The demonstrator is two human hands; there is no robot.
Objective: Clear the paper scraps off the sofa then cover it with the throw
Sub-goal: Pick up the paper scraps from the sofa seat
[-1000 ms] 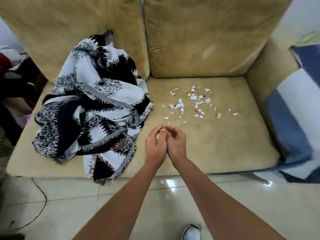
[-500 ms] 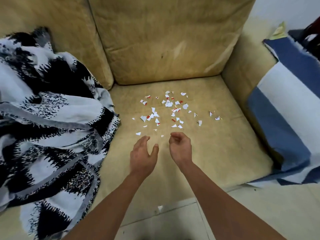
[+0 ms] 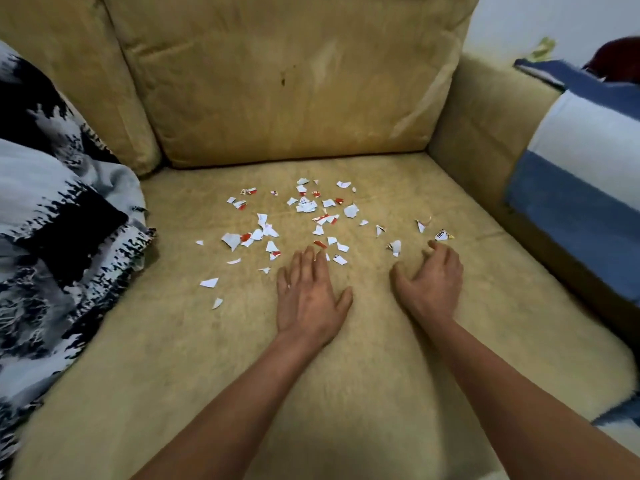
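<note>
Several small white and red paper scraps [image 3: 306, 206] lie scattered over the middle of the tan sofa seat [image 3: 346, 375]. My left hand [image 3: 310, 292] rests palm down on the cushion, fingers spread, its fingertips at the nearest scraps. My right hand [image 3: 431, 282] hovers to the right with fingers curled loosely, close to a scrap [image 3: 394, 247] and a printed piece [image 3: 443, 234]; it holds nothing. The crumpled black, white and grey throw [image 3: 62, 237] is heaped on the left part of the seat.
The sofa's back cushion [image 3: 294, 81] rises behind the scraps. A blue and white striped cloth [image 3: 581, 174] hangs over the right armrest [image 3: 485, 116]. A second back cushion [image 3: 69, 64] stands at the left behind the throw.
My hands were pressed together, then parted and reached forward onto the seat toward the scraps. The view has moved closer and to the right, so the throw sits further left.
</note>
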